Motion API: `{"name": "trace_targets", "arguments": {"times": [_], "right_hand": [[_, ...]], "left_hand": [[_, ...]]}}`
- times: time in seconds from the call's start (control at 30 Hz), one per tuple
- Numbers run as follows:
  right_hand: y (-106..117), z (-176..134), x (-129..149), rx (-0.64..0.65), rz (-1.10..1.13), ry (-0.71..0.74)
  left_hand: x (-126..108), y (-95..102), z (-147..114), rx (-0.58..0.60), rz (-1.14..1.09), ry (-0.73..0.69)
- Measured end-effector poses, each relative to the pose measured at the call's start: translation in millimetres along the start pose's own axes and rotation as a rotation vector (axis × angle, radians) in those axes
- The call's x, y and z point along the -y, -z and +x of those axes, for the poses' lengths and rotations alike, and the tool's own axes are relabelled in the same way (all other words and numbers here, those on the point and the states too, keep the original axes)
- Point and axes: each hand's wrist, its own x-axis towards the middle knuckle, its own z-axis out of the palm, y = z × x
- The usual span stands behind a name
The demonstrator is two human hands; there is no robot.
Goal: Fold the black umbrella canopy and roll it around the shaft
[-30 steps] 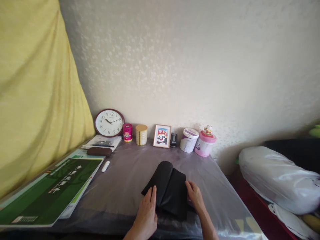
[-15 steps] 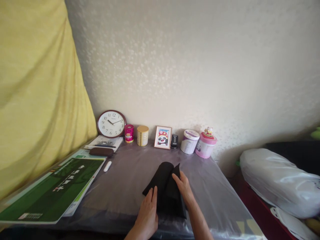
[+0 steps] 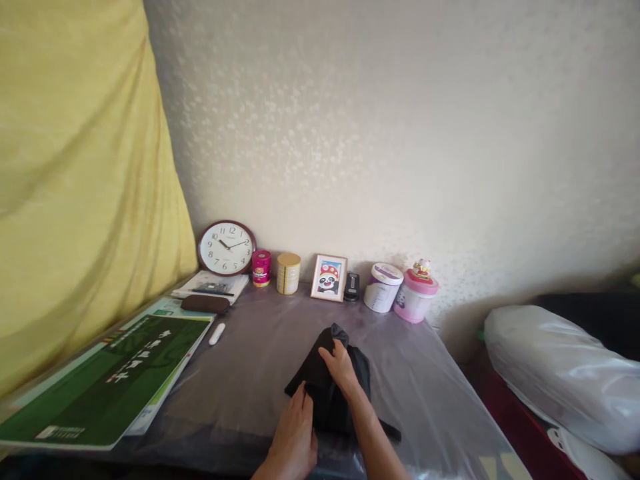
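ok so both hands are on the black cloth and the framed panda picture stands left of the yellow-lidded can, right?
Not quite: the framed panda picture stands right of the yellow-lidded can, as the head view shows. Both hands, left and right, are on the black cloth.

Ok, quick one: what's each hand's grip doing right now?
Left hand: fingers touching the near left part of the black cloth; whether it's pinching can't be told.
Right hand: closed, holding the cloth near its far end.
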Motion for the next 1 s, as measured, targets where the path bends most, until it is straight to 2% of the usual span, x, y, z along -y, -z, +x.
{"name": "trace_targets", "arguments": {"times": [0.1, 0.17, 0.23, 0.33, 0.4, 0.47, 0.53, 0.73, 0.9, 1.0], "right_hand": [[0, 1, 6, 0.027, -0.071, -0.14], [3, 0, 12, 0.061, -0.068, -0.164], [7, -2, 18, 0.125, -0.005, -0.166], [12, -5, 28, 0.288, 0.144, -0.165], [15, -7, 33, 0.361, 0.191, -0.134], [16, -8, 37, 0.387, 0.162, -0.08], [16, -9, 39, 0.397, 0.11, -0.028], [21, -19, 39, 0.387, 0.1, 0.13], [25, -30, 32, 0.229, 0.011, 0.392], [20, -25, 21, 0.206, -0.077, 0.479]], "left_hand": [[7, -3.3, -2, 0.028, 0.02, 0.017], [14, -6.9, -5, 0.012, 0.002, -0.001], [20, -8.2, -8, -0.068, -0.028, -0.02], [19, -3.4, -12, -0.216, -0.041, -0.029], [13, 3.2, -12, -0.244, -0.037, -0.099], [6, 10.2, -9, -0.208, -0.029, -0.193], [-1, 15.5, -5, -0.152, -0.005, -0.214], [-7, 13.9, 4, 0.027, 0.048, -0.036], [-2, 3.7, 6, 0.052, 0.064, -0.046], [-2, 3.1, 8, 0.062, 0.072, -0.022]]}}
